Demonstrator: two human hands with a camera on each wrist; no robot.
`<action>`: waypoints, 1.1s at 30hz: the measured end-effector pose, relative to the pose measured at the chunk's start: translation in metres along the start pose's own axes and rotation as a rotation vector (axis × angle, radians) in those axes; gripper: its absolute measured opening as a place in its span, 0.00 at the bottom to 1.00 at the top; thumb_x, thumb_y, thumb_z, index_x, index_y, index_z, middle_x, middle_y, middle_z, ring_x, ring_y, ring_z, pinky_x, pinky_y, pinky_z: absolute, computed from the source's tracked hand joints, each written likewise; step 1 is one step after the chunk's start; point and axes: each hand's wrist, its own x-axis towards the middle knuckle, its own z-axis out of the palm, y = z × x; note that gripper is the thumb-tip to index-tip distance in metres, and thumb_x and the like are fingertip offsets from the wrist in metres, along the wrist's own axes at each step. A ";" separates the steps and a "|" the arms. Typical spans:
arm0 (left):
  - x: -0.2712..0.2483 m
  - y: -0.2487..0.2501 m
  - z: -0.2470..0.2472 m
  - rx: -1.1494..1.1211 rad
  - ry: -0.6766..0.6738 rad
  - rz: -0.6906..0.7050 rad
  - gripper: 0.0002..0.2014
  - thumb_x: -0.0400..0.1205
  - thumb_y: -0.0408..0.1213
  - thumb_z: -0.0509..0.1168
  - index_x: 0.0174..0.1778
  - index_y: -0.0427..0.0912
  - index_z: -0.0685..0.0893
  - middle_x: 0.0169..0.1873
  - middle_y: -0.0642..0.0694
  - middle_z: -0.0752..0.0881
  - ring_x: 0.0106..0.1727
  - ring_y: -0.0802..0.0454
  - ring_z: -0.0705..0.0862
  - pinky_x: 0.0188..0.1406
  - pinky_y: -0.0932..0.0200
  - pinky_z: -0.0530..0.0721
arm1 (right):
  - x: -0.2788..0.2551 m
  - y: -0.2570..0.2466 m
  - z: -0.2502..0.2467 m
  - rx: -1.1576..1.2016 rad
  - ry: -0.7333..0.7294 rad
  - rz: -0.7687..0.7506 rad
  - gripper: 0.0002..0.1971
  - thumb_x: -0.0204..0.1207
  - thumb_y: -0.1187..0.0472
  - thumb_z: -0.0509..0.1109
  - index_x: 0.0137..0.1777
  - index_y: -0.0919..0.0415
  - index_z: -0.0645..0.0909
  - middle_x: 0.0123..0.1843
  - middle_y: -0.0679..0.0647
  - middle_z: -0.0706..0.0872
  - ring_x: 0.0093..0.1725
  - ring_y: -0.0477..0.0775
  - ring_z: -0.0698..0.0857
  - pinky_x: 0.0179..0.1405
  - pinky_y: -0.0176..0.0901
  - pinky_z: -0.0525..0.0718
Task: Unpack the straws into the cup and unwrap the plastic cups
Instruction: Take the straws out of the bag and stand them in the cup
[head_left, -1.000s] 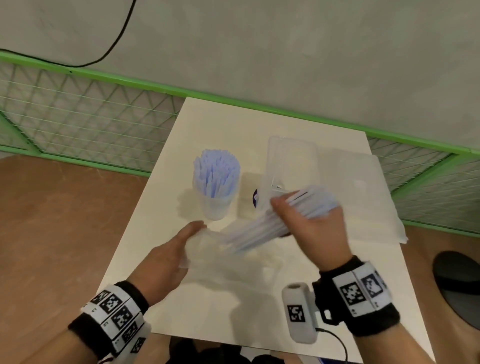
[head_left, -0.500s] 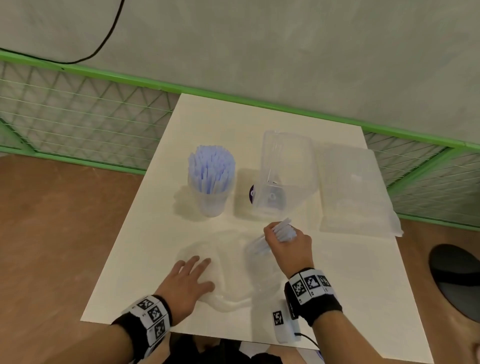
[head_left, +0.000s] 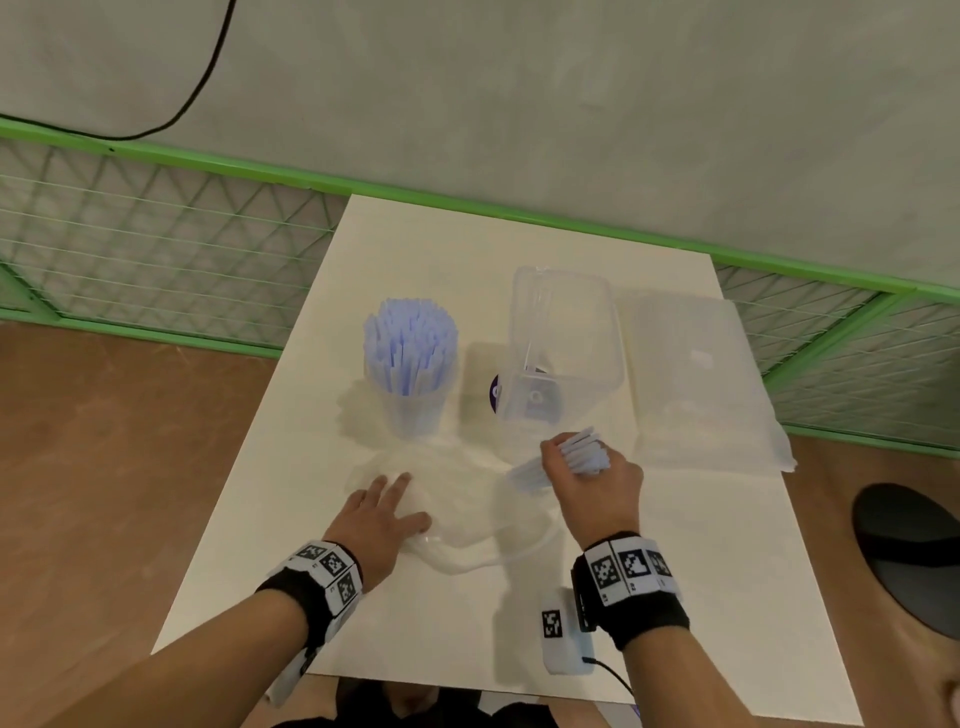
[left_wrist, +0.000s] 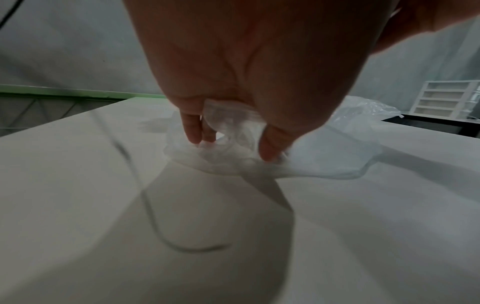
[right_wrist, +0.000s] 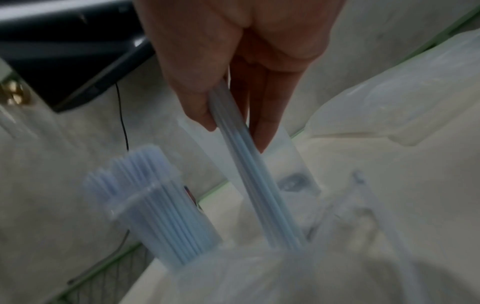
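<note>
A clear cup (head_left: 415, 410) full of pale blue straws (head_left: 408, 343) stands left of the table's middle; the right wrist view shows it too (right_wrist: 166, 226). My right hand (head_left: 569, 460) grips a bundle of straws (head_left: 584, 449) whose lower ends sit inside a crumpled clear bag (head_left: 467, 499). In the right wrist view the thumb and fingers (right_wrist: 197, 107) clamp that bundle (right_wrist: 249, 174). My left hand (head_left: 387, 512) lies flat on the bag's left part, fingers (left_wrist: 192, 131) pressing the plastic (left_wrist: 324, 156) onto the table. A flat clear wrapped pack (head_left: 696, 384) lies at the right.
A tall clear rectangular container (head_left: 563, 338) stands behind my right hand, something purple (head_left: 494, 392) at its foot. The white table (head_left: 701, 571) ends at a green mesh fence (head_left: 156, 249). A black round object (head_left: 914, 556) is off the right edge.
My right hand came down and nearer with the straw bundle, from over the container to the bag. My left hand let go of the bag's edge and now lies flat on it.
</note>
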 end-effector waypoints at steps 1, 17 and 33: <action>-0.001 -0.002 0.001 -0.008 -0.011 0.001 0.32 0.81 0.29 0.56 0.79 0.62 0.63 0.86 0.41 0.37 0.87 0.36 0.43 0.84 0.45 0.50 | 0.001 0.004 0.006 -0.066 -0.024 -0.001 0.11 0.80 0.50 0.70 0.41 0.55 0.87 0.32 0.47 0.85 0.35 0.51 0.83 0.33 0.20 0.69; -0.029 -0.058 -0.107 -0.419 1.006 0.049 0.30 0.77 0.63 0.62 0.76 0.58 0.74 0.82 0.48 0.63 0.81 0.45 0.64 0.70 0.50 0.57 | 0.009 -0.054 -0.039 0.236 0.201 -0.360 0.09 0.76 0.59 0.77 0.34 0.54 0.88 0.28 0.41 0.88 0.35 0.36 0.88 0.35 0.24 0.79; 0.035 -0.096 -0.155 -0.794 0.640 0.178 0.15 0.84 0.46 0.66 0.61 0.73 0.79 0.78 0.53 0.72 0.78 0.54 0.71 0.79 0.45 0.70 | 0.073 -0.155 0.002 0.399 -0.066 -0.420 0.06 0.71 0.52 0.74 0.33 0.45 0.84 0.31 0.40 0.87 0.38 0.46 0.89 0.48 0.55 0.87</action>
